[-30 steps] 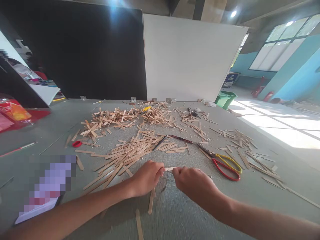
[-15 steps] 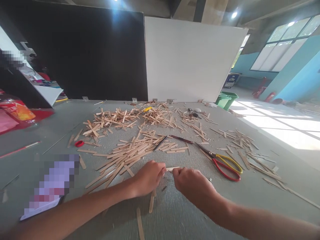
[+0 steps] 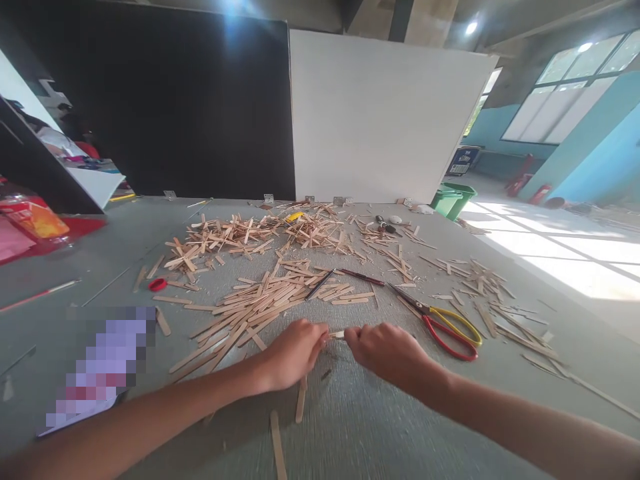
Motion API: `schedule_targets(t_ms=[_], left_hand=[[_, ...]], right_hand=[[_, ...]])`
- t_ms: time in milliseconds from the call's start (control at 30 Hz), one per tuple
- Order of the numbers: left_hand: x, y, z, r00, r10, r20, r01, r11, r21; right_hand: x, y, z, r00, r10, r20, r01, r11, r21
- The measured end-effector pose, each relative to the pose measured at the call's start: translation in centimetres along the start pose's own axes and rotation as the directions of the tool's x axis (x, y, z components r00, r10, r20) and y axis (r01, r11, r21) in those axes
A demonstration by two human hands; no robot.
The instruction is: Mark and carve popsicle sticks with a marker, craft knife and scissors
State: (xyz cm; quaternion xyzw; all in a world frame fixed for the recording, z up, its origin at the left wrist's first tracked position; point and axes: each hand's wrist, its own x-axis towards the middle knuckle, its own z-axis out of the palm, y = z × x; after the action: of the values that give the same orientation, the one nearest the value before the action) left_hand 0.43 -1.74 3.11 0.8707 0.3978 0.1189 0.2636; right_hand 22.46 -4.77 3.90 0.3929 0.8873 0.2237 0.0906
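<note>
Between my two closed hands a short length of a pale wooden craft stick [image 3: 337, 335] shows; its ends disappear into the fingers. My left hand [image 3: 299, 353] pinches one end, and my right hand [image 3: 380, 347] is wrapped around the other, the knuckles almost meeting. Whether the right fist contains anything more is hidden. Just beyond the hands lies a heap of flat craft sticks [image 3: 270, 300], with a dark pen-like tool [image 3: 320, 285] resting on it. Two loose sticks lie below the left hand, one of them a craft stick [image 3: 278, 443] near the bottom edge.
Scissors with red and yellow handles [image 3: 440, 323] lie right of my right hand. A phone-like object [image 3: 100, 367], blurred out, is by my left forearm. Further back are broken stick piles [image 3: 230, 237], a red ring [image 3: 157, 285] and upright black and white panels [image 3: 385, 113]. A bottle [image 3: 33, 213] stands left.
My right hand has shifted slightly left and up toward my left hand, so less of the stick shows between them. The left hand has barely moved.
</note>
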Motion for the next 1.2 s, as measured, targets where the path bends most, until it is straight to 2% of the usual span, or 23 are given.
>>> schedule_targets(t_ms=[133,267,333,433,500,600,700,800,900,967,1033,1133,1200], left_hand=[[0.2,-0.1,0.0,1.0,-0.011,-0.016,0.011,1.0,0.012],[0.1,0.0,0.1,1.0,-0.002,-0.027,0.003,0.999,0.033],[0.0,0.1,0.3,0.999,0.0,-0.035,0.002,0.999,0.041],[0.0,0.0,0.5,0.999,-0.003,-0.046,0.005,0.999,0.036],[0.1,0.0,0.5,0.999,-0.008,-0.053,0.009,1.0,0.028],[0.0,0.2,0.5,0.999,-0.012,-0.049,0.012,1.0,0.007],[-0.2,0.3,0.4,0.999,-0.017,-0.029,0.016,1.0,-0.02],[-0.3,0.3,0.4,0.999,-0.02,-0.047,0.018,0.999,-0.048],[-0.5,0.4,0.4,0.995,-0.042,-0.093,0.034,0.996,-0.086],[-0.6,0.7,0.5,0.986,-0.093,-0.137,0.069,0.984,-0.167],[-0.7,1.0,0.6,0.97,-0.162,-0.182,0.093,0.936,-0.338],[-0.8,1.3,1.0,0.961,-0.193,-0.199,0.04,0.806,-0.59],[-0.8,1.2,1.3,0.969,-0.143,-0.2,-0.017,0.771,-0.637]], right_hand=[[0.4,1.4,0.9,0.994,-0.11,-0.024,0.112,0.99,0.091],[0.2,-0.2,0.1,0.999,0.036,0.005,-0.036,0.999,-0.027],[0.2,-0.5,-0.2,0.998,0.067,0.01,-0.067,0.997,-0.044],[0.5,0.4,0.1,0.999,-0.049,0.015,0.049,0.999,0.011],[0.7,0.8,0.3,0.997,-0.079,0.014,0.079,0.996,0.038],[0.9,-0.6,-0.3,0.998,0.044,0.037,-0.045,0.999,0.019],[1.1,-2.8,-1.4,0.981,0.177,0.085,-0.175,0.984,-0.031],[1.0,-3.1,-1.7,0.985,0.147,0.093,-0.147,0.989,-0.003],[0.4,-1.4,-1.6,0.993,0.085,0.082,-0.088,0.996,0.035],[-0.1,-0.1,-2.0,0.993,0.104,0.059,-0.112,0.982,0.151],[-0.3,0.9,-2.7,0.983,0.176,0.055,-0.184,0.919,0.349],[0.2,1.6,-4.3,0.974,0.208,0.09,-0.219,0.767,0.603],[0.7,1.6,-5.2,0.974,0.183,0.137,-0.223,0.636,0.739]])
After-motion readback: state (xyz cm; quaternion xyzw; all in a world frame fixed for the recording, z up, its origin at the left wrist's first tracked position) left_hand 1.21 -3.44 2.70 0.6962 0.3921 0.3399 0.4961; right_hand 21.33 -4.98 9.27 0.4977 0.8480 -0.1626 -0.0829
